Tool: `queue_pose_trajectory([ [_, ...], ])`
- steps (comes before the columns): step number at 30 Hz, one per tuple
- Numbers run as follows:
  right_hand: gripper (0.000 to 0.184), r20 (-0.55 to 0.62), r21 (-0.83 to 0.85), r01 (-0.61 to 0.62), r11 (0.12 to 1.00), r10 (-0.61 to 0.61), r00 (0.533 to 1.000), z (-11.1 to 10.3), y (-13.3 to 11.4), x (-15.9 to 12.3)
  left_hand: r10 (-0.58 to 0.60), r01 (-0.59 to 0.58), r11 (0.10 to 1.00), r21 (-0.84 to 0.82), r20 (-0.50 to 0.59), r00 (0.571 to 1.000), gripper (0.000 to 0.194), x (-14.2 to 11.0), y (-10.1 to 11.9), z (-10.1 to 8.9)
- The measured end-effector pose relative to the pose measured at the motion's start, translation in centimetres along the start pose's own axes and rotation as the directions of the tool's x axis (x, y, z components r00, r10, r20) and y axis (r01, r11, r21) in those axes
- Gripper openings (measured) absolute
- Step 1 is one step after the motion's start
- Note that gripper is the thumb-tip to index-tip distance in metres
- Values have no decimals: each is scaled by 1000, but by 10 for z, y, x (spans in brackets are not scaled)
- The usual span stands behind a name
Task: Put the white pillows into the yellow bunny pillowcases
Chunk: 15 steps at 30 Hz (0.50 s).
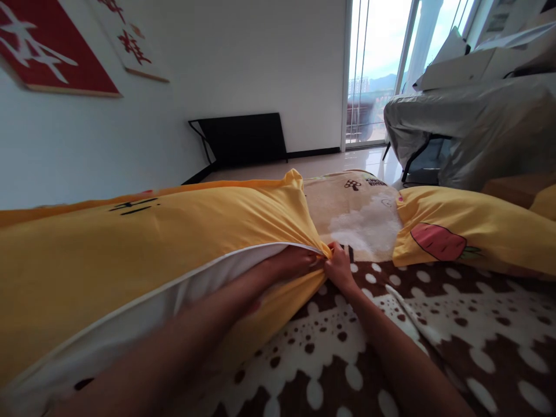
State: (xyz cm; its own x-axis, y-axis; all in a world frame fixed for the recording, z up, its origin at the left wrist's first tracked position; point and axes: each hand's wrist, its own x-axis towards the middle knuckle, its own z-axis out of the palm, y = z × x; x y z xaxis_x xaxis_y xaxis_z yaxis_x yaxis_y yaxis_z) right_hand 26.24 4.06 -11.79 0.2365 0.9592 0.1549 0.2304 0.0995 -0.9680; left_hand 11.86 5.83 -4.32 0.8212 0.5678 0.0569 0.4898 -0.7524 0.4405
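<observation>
A long yellow pillowcase with black printed strokes lies across the left side of the bed, its long edge gaping to show a white inner layer. My left hand reaches into this opening, closed at its right end; the fabric partly hides the fingertips. Right beside it, my right hand pinches the bunched yellow cloth from outside. Folds run from the two hands up to a raised corner of the pillowcase.
A brown and white dotted blanket covers the near bed. Farther back are a beige printed blanket and a yellow pillow with a red carrot-like print. A black folded panel leans by the wall. Plastic-covered furniture stands right of the glass door.
</observation>
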Motion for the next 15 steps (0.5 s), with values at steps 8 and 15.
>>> queue_pose_trajectory([
  [8,20,-18,-113,-32,993,30,999,-10,0,4,-22,25,997,-67,41,999,19,2,4,9],
  [15,21,45,207,-146,967,140,989,-3,7,7,-108,109,991,-76,22,994,33,3,6,1],
])
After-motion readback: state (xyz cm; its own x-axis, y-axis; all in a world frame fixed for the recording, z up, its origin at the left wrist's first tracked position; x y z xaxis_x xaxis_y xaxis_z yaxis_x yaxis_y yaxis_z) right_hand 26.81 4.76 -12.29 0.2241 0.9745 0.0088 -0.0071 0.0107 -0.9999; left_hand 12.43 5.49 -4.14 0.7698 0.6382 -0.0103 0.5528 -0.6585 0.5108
